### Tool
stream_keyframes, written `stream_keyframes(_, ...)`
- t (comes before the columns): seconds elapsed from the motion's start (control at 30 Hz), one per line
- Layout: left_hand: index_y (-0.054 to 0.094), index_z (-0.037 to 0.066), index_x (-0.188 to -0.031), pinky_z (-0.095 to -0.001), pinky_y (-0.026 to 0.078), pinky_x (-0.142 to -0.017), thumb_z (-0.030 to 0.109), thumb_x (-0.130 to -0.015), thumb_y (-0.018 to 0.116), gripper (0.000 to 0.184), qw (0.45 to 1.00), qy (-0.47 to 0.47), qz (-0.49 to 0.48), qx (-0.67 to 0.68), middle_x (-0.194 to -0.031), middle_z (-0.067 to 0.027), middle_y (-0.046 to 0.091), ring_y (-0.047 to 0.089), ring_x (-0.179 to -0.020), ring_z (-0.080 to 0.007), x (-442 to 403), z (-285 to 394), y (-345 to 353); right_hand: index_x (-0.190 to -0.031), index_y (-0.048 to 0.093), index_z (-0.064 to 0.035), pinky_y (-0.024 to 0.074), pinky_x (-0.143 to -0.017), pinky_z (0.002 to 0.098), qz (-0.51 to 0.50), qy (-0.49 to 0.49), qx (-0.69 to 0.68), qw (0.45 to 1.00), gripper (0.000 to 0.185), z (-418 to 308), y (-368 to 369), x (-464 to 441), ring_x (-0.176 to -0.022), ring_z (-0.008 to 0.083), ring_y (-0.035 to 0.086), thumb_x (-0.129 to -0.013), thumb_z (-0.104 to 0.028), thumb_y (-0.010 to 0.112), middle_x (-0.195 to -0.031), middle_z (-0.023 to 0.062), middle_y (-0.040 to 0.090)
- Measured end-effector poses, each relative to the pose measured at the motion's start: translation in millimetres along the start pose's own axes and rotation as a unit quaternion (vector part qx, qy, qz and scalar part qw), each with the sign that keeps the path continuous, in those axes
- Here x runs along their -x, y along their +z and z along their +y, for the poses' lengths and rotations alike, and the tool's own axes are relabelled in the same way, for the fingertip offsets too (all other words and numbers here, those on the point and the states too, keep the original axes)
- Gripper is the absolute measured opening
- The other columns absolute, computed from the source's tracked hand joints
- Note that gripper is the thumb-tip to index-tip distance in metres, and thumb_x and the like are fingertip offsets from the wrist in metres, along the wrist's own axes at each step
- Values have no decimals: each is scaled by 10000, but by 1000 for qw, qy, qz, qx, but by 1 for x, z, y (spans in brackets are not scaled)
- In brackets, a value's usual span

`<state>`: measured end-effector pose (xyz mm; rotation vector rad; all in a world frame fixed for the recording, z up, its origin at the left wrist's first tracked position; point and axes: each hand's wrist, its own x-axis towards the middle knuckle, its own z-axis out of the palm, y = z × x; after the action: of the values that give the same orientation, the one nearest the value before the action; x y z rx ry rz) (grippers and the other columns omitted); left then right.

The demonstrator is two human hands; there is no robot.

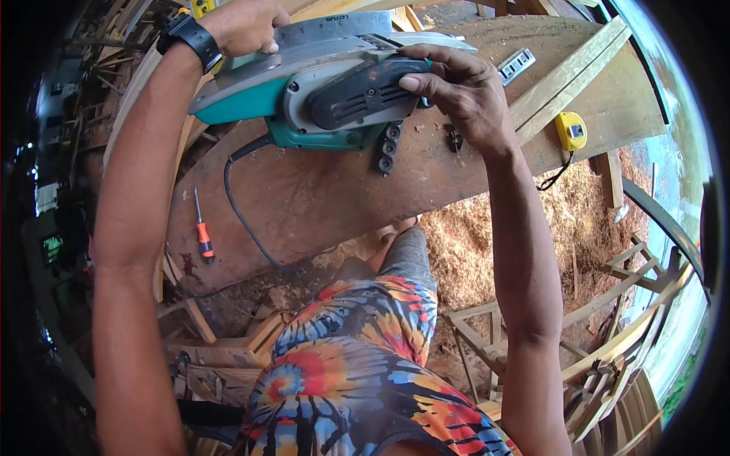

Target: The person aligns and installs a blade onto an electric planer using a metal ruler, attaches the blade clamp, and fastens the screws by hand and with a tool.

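Note:
A teal and grey electric planer (334, 99) lies upside down across the workbench, its metal sole facing up and a black belt cover on its near side. A metal ruler (334, 27) marked LOTUS stands on edge along the sole. My left hand (245, 29), wearing a black watch, holds the ruler's left end with bent fingers close to the sole. At the planer's right end, my right hand (460, 87) grips it, with the thumb on the black cover and the fingers over the top edge. The planer's far side is hidden.
On the brown workbench (304, 190) lie an orange-handled screwdriver (204, 237), a yellow tape measure (571, 131), a metal piece with slots (515, 66) and a wooden strip (570, 80). The planer's cord (236, 201) runs over the near edge. Shavings (479, 251) and wooden frames (494, 334) cover the floor.

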<state>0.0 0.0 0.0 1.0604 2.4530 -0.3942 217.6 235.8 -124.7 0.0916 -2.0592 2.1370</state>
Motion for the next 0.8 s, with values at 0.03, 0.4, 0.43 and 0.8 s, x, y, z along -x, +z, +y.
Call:
stream_keyframes(0.03, 748, -51, -1019, -441, 547, -677, 131, -809, 800, 282, 1000, 4, 25, 12, -839, -240, 724, 697, -759, -325, 0, -3, 3, -1212, 781, -104, 595, -842, 304, 7, -2, 11, 1000, 344, -1, 0, -2, -920, 114, 730, -892, -211, 847, -962, 37, 794)
stream_keyframes(0.4, 754, -59, -955, -423, 573, -706, 153, -788, 808, 275, 1000, 9, 23, -8, -857, -217, 750, 727, -806, -334, -3, 5, 0, -1213, 785, -94, 591, -806, 302, 12, -12, 42, 999, 365, -4, -1, 1, -896, 114, 727, -879, -225, 852, -968, 36, 791)
stream_keyframes(0.43, 756, -58, -955, -421, 575, -714, 152, -786, 809, 275, 999, 8, 21, -23, -865, -217, 753, 730, -813, -337, -4, 6, 1, -1215, 784, -93, 591, -809, 306, 4, -6, 40, 999, 363, -5, -2, 0, -899, 116, 728, -884, -227, 847, -973, 38, 792)
stream_keyframes(0.8, 762, -60, -940, -420, 578, -721, 135, -778, 812, 258, 999, -30, 17, -30, -891, -225, 761, 731, -810, -342, 0, 15, -4, -1253, 769, -92, 595, -823, 316, -51, -23, 8, 998, 358, -2, -6, -9, -913, 129, 738, -918, -209, 812, -999, 47, 798)
